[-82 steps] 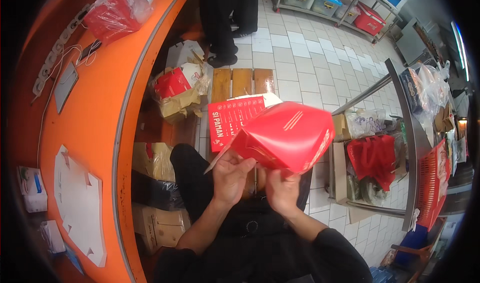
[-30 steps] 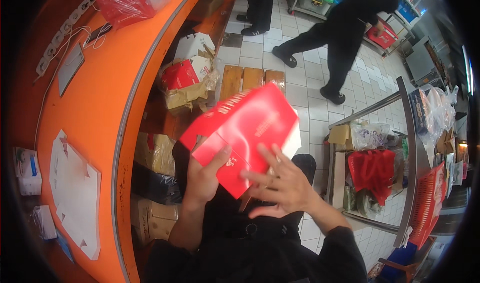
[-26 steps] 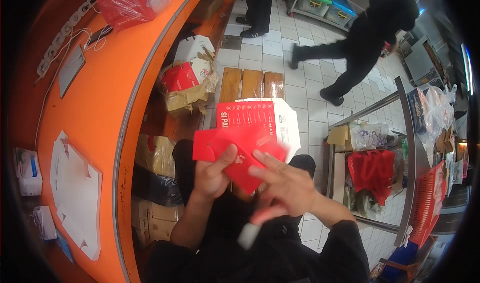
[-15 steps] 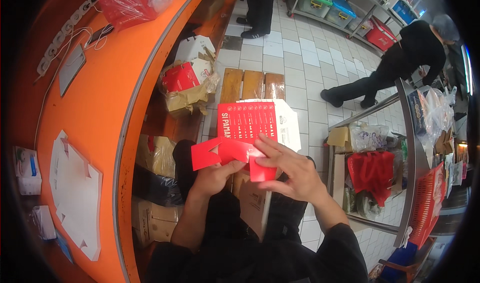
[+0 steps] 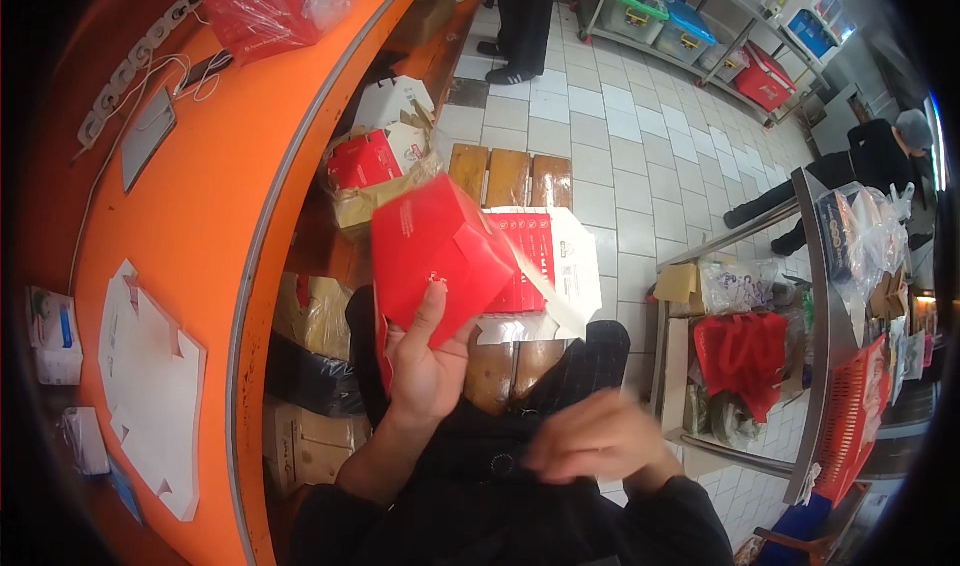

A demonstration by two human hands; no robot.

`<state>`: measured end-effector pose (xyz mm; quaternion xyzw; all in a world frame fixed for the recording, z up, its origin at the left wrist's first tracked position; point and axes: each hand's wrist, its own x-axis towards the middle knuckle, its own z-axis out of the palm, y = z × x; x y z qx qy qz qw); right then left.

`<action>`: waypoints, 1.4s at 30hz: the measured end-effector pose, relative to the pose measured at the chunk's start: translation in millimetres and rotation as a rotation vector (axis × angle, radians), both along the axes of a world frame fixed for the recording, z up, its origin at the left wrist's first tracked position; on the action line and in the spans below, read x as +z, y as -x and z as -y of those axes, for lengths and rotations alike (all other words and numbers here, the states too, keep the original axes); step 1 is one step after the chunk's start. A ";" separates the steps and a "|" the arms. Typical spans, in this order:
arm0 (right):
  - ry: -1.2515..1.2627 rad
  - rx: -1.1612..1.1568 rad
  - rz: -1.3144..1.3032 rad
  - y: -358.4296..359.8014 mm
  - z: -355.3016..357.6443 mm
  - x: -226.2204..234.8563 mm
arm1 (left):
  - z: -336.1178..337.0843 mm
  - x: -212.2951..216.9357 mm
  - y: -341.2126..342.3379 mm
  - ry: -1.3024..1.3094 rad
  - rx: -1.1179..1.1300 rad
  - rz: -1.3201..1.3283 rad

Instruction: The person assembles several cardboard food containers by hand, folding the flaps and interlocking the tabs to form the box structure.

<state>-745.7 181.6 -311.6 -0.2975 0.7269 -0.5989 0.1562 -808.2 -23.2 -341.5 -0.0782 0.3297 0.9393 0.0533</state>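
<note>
My left hand [image 5: 432, 366] grips a red cardboard food box [image 5: 430, 246], partly folded and tilted, with the thumb on its near panel. A pale flap [image 5: 548, 291] sticks out from its right side. Beyond and to its right, flat red-and-white box blanks [image 5: 572, 256] lie stacked on a slatted wooden bench [image 5: 508, 178], partly covered by the box. Low on the right, above my lap, my right hand [image 5: 605, 436] is apart from the box. Motion smears its fingers, so their hold cannot be made out.
On the left, an orange counter [image 5: 230, 186] bears white flat blanks [image 5: 150, 396]. Below it stands an opened carton of box blanks [image 5: 375, 161]. A metal rack [image 5: 815, 296] with a red bag [image 5: 742, 356] flanks me on the right. Two people in dark clothes stand farther off.
The box has come up and left in my left hand, its red outer panels now showing. My right hand has left it and dropped lower right. The person at right has moved farther right.
</note>
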 end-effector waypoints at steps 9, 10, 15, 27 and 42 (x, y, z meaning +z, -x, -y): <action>0.648 -1.071 0.156 -9.3 31.9 -88.8 | -6.8 -23.2 -14.4 -0.025 -0.484 -0.029; 0.659 -1.078 0.114 -8.1 26.6 -94.6 | -7.2 -19.9 -9.7 -0.184 -0.441 0.062; 0.325 -1.503 0.009 -4.6 34.0 -174.6 | -18.8 -66.8 -12.4 0.061 -0.542 -0.097; 0.208 -1.262 0.450 -15.2 22.3 -139.1 | -23.3 -82.7 -8.6 0.479 -0.856 0.010; 0.010 -0.845 -0.198 -17.9 -65.1 -86.4 | -23.7 -69.8 36.3 0.561 -0.678 -0.622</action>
